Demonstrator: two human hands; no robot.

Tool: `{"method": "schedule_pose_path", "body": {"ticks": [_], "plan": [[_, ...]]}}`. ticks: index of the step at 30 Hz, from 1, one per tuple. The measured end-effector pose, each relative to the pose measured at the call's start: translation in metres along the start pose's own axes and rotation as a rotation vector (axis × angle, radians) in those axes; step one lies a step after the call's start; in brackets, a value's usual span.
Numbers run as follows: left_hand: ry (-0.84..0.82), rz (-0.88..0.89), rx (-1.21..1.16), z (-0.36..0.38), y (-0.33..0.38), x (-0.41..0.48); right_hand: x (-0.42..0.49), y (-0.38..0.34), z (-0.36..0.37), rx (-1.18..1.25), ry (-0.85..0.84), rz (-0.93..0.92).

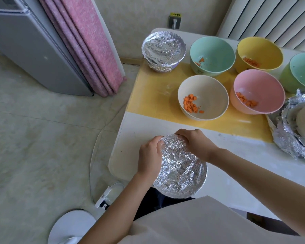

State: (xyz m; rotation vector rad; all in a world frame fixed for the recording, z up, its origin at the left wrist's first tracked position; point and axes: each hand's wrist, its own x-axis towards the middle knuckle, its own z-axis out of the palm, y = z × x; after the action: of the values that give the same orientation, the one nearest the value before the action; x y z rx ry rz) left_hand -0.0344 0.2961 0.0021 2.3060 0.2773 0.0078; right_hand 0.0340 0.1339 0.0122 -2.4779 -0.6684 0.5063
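At the near edge of the white table: round bowl covered in crinkled silver foil. At its ten o'clock rim, left hand, fingers curled over the foil edge, grasping. At one o'clock, right hand, fingers likewise clenched round the rim. Beyond at twelve o'clock, cream bowl of diced orange carrot, on yellow mat.

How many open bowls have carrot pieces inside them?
4: teal bowl and yellow bowl at the back, white bowl and pink bowl nearer. The green bowl at the right edge is cut off.
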Motion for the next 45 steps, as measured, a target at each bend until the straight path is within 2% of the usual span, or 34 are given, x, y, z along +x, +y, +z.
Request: {"method": "schedule_pose_path", "body": {"ticks": [2, 6, 10, 15, 21, 28, 32, 36, 45], "plan": [[0.018, -0.001, -0.011, -0.001, 0.001, -0.001, 0.001, -0.002, 0.000, -0.060, -0.019, 0.005], [0.029, 0.006, -0.019, -0.001, 0.003, -0.001, 0.009, -0.010, -0.005, -0.371, -0.095, -0.016], [0.029, 0.012, -0.012, 0.001, 0.001, -0.001, 0.015, -0.017, -0.001, -0.265, -0.153, -0.048], [0.063, 0.029, 0.002, 0.002, -0.001, -0.002, 0.023, -0.016, -0.002, -0.352, -0.176, -0.062], [0.070, 0.067, 0.023, 0.001, -0.004, -0.003, 0.023, -0.022, 0.004, -0.274, -0.204, -0.036], [0.082, -0.010, 0.004, 0.006, -0.008, -0.006, 0.015, -0.005, 0.000, 0.071, -0.075, 0.026], [0.009, 0.013, -0.007, 0.009, -0.007, -0.004, 0.008, 0.001, 0.004, 0.026, -0.016, 0.003], [-0.045, 0.049, -0.020, 0.006, -0.005, 0.005, 0.012, 0.000, 0.003, -0.053, -0.089, -0.015], [-0.009, 0.077, 0.055, 0.004, -0.002, 0.007, 0.014, -0.011, -0.001, -0.147, -0.099, -0.031]]}}
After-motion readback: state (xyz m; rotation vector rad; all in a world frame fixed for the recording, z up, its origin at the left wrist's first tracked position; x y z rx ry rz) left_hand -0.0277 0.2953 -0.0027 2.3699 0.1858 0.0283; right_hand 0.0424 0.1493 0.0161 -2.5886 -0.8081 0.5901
